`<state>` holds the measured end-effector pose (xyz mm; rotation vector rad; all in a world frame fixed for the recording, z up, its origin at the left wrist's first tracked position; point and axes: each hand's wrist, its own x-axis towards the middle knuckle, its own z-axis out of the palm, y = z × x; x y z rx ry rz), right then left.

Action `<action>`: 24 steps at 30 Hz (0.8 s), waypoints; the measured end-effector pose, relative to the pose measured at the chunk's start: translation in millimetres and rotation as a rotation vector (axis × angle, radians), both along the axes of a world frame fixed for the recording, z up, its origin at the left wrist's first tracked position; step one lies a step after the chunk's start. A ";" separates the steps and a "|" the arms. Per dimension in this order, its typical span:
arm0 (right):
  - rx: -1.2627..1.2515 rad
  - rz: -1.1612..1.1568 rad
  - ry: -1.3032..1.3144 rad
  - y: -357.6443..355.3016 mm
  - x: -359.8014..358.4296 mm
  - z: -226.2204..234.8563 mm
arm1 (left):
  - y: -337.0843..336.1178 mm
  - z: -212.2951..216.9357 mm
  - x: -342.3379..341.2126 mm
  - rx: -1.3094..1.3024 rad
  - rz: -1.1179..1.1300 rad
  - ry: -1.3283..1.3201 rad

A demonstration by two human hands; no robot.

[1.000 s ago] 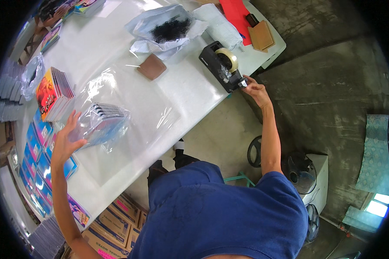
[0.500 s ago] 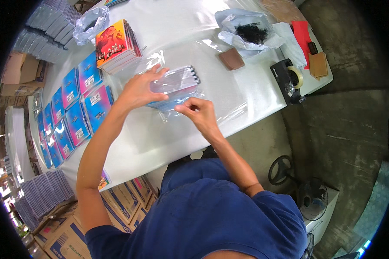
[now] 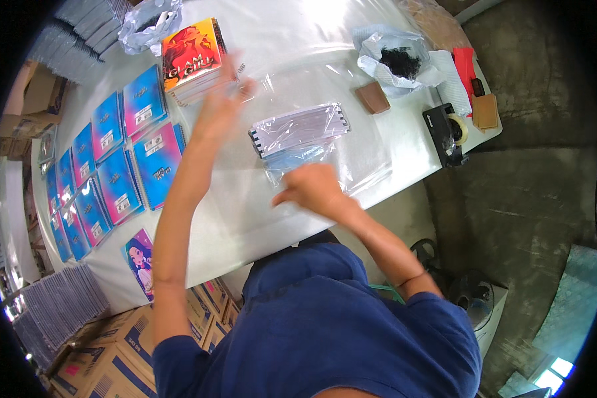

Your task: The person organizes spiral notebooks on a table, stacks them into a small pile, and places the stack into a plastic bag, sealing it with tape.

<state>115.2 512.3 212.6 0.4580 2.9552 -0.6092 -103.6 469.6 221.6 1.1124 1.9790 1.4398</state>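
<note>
Head view: a stack of spiral notebooks in a clear plastic bag [image 3: 300, 132] is lying on the white table [image 3: 245, 212], just ahead of the person and near the middle of the tabletop. Its long axis is running left to right with a slight upward tilt toward the right, the spiral bindings facing the right end.

The right hand [image 3: 312, 188] is hovering just below the bag's near edge, fingers curled loosely and pointing left; it is gripping nothing, and whether it is brushing the loose plastic cannot be told. The bag is lying up and slightly left of this hand, so the right hand is plainly the nearer one.

The left hand [image 3: 222, 99] is blurring with motion, fingers spread and empty, raised over the table to the left of the bag, between it and the orange-covered notebook pile [image 3: 191, 58]. The bag is lying to the right and a little below this hand, apart from it.

Blue notebooks [image 3: 119, 166] are lining the left side, and a black tape dispenser [image 3: 448, 132] is sitting at the right edge, well apart from both hands.
</note>
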 end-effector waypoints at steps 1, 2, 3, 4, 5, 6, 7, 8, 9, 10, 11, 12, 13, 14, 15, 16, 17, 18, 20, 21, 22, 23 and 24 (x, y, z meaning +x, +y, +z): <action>0.009 0.160 0.090 -20.6 -9.3 5.6 | -5.4 -7.8 -4.5 0.096 0.112 -0.080; 0.013 0.335 0.184 -40.6 -27.1 8.2 | -18.1 -17.8 -7.7 0.189 0.240 -0.155; 0.302 0.492 0.086 -53.0 -50.6 8.0 | -32.0 -31.1 -8.3 0.285 0.370 -0.230; 0.596 0.655 -0.002 -62.7 -73.5 8.5 | -50.5 -42.2 -7.9 0.385 0.510 -0.295; 0.845 0.770 -0.243 -62.9 -89.9 -1.3 | -65.5 -54.3 -3.6 0.487 0.645 -0.359; 1.094 0.866 -0.493 -56.2 -104.5 -20.9 | -78.0 -71.0 6.1 0.487 0.660 -0.391; 1.188 0.898 -0.664 -49.5 -114.2 -34.4 | -94.5 -88.2 18.7 0.486 0.682 -0.421; 1.265 0.945 -0.831 -43.9 -125.0 -47.3 | -112.3 -100.4 34.3 0.432 0.718 -0.406; 1.190 0.936 -0.913 -37.7 -134.8 -55.9 | -129.0 -109.1 50.1 0.383 0.753 -0.392; 1.118 0.924 -1.000 -29.4 -142.9 -63.4 | -142.4 -116.7 64.6 0.353 0.774 -0.436; 1.034 0.903 -1.100 -17.9 -145.3 -70.8 | -150.6 -125.6 82.9 0.319 0.781 -0.493; 0.933 0.914 -1.063 -8.3 -148.8 -66.8 | -164.3 -131.5 102.6 0.313 0.770 -0.530; 0.837 0.929 -1.027 -0.2 -153.0 -60.5 | -174.0 -134.4 117.7 0.319 0.753 -0.557; 0.734 0.992 -0.859 11.4 -154.7 -39.0 | -186.8 -139.1 129.7 0.328 0.759 -0.575; 0.613 1.034 -0.707 29.9 -148.8 -12.4 | -194.3 -145.7 138.6 0.303 0.734 -0.485; 0.374 0.913 -0.509 52.4 -142.6 26.7 | -199.9 -152.9 145.1 0.277 0.706 -0.397; 0.136 0.771 -0.321 79.1 -128.7 63.8 | -198.5 -155.4 149.2 0.251 0.664 -0.317; -0.068 0.713 -0.202 104.6 -109.5 79.6 | -190.8 -150.2 149.8 0.204 0.593 -0.234; -0.380 0.608 0.030 140.2 -78.8 84.2 | -159.1 -124.7 139.5 0.115 0.457 -0.069; -0.492 0.566 0.145 148.6 -63.0 70.6 | -141.5 -106.6 131.0 0.084 0.410 0.051; -0.607 0.516 0.259 150.2 -49.7 51.5 | -122.7 -88.2 122.1 0.047 0.358 0.168; -0.767 0.455 0.272 146.2 -41.3 26.9 | -102.8 -68.9 113.6 0.184 0.272 0.023; -0.922 0.389 0.280 142.0 -34.2 3.4 | -81.8 -50.3 105.3 0.323 0.182 -0.125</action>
